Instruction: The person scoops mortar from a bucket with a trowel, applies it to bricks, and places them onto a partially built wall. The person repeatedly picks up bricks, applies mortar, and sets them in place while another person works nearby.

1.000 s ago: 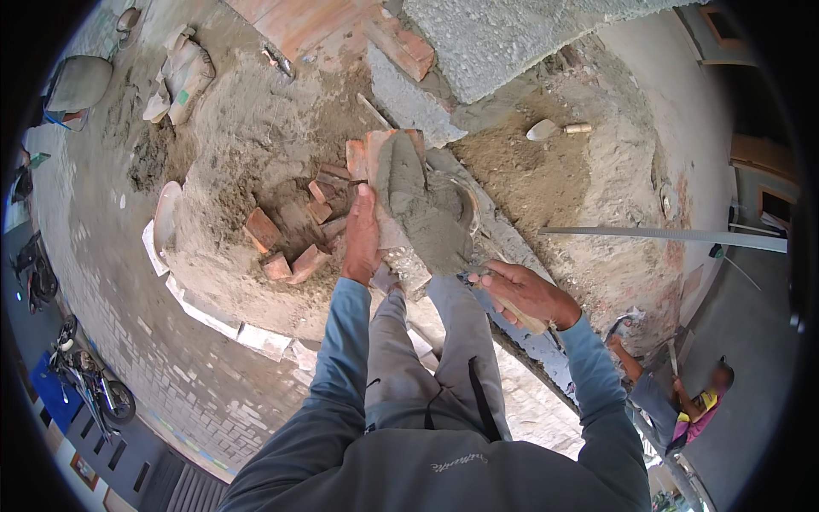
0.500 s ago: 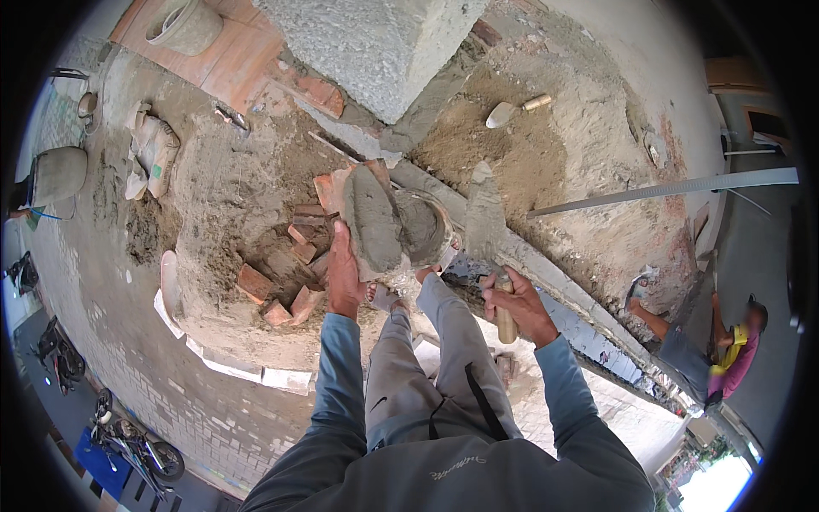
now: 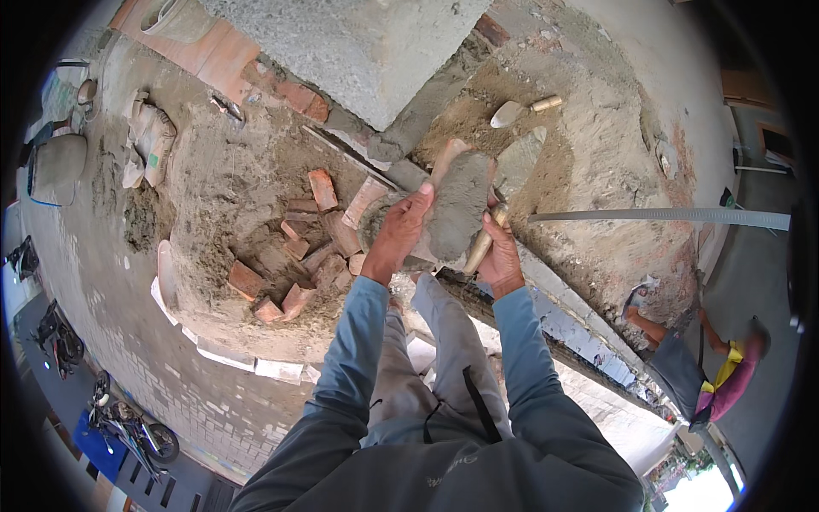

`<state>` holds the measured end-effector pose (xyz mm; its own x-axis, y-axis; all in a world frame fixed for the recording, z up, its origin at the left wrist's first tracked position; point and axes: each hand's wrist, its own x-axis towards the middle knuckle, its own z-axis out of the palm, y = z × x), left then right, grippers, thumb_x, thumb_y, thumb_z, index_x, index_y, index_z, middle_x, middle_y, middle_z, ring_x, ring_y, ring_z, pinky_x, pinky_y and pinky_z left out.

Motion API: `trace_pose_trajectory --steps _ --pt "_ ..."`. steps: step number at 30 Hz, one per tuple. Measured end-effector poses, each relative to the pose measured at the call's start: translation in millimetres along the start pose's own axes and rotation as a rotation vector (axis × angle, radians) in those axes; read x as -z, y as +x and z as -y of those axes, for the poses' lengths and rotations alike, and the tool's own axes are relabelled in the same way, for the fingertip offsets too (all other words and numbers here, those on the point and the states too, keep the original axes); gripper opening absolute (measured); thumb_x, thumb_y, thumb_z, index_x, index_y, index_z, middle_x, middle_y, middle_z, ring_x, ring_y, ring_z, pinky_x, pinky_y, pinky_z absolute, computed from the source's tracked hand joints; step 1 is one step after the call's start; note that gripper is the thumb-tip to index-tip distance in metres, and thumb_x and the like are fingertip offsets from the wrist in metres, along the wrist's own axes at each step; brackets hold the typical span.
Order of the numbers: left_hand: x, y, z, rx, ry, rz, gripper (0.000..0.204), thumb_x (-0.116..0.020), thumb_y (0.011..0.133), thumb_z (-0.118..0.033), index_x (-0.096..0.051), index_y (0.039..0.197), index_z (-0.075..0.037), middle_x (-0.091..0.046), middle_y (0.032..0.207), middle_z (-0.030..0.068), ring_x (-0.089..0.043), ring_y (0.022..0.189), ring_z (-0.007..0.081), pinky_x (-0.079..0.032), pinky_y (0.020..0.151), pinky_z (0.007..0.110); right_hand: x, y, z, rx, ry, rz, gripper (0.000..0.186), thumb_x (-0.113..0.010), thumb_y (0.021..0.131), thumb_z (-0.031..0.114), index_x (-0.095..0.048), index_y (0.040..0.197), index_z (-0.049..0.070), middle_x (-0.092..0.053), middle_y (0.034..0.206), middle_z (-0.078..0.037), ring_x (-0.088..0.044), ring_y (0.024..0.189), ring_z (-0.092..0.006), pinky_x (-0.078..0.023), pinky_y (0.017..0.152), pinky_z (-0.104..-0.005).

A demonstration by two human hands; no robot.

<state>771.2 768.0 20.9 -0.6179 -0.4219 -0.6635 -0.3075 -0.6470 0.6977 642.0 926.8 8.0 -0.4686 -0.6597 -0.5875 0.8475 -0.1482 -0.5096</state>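
My left hand (image 3: 401, 229) grips a brick topped with a thick layer of wet grey mortar (image 3: 456, 205), held above the narrow concrete ledge. Close on its right, my right hand (image 3: 502, 254) has its fingers round the wooden handle of a trowel (image 3: 483, 239), whose dull metal blade (image 3: 522, 160) points up and right beside the brick. Broken red bricks (image 3: 299, 303) lie in the dirt left of my hands. A second trowel (image 3: 508, 114) rests on the sand beyond them.
A rough concrete block (image 3: 358, 51) stands at the top, beside a bucket (image 3: 175, 21). A long metal strip (image 3: 648, 215) juts across the right. A co-worker (image 3: 712, 375) crouches lower right. A sack (image 3: 152, 141) and parked motorbikes (image 3: 128, 427) are on the left.
My left hand has moved right and up with the mortared brick, tilting it. The trowel has shifted up and right, its blade angled more rightward, and my hands are closer together.
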Motion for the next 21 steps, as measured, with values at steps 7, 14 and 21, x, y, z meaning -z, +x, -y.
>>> trace_pose_trajectory --steps 7,14,21 --pt "-7.8 -4.4 -12.2 -0.214 -0.582 -0.114 0.054 -0.048 0.106 -0.041 -0.051 0.135 0.004 -0.066 0.113 0.0137 -0.067 0.108 0.0257 -0.057 0.091 0.038 -59.4 51.4 24.6 0.261 0.057 -0.088 0.046 -0.072 0.088 0.003 -0.057 0.130 0.013 -0.062 0.127 -0.009 -0.059 0.118 -0.0244 -0.052 0.100 -0.0415" --pt "-22.0 21.3 -5.3 -0.256 -0.733 -0.224 0.043 -0.066 0.099 -0.027 -0.054 0.129 0.002 -0.064 0.097 0.0069 -0.066 0.089 0.0164 -0.058 0.082 0.031 -116.4 97.9 11.9 0.469 -0.116 -0.250 0.051 -0.074 0.082 -0.007 -0.052 0.126 0.009 -0.063 0.107 -0.008 -0.062 0.099 -0.0195 -0.053 0.087 -0.0343" --pt "-4.7 24.2 -17.8 -0.203 -0.769 -0.245 0.032 -0.069 0.096 -0.027 -0.057 0.110 -0.001 -0.063 0.088 0.0058 -0.064 0.079 0.0161 -0.058 0.075 0.033 -152.9 94.4 5.7 0.532 -0.326 -0.301 0.052 -0.072 0.084 -0.004 -0.047 0.129 0.005 -0.057 0.106 -0.007 -0.057 0.094 -0.0152 -0.048 0.085 -0.0299"
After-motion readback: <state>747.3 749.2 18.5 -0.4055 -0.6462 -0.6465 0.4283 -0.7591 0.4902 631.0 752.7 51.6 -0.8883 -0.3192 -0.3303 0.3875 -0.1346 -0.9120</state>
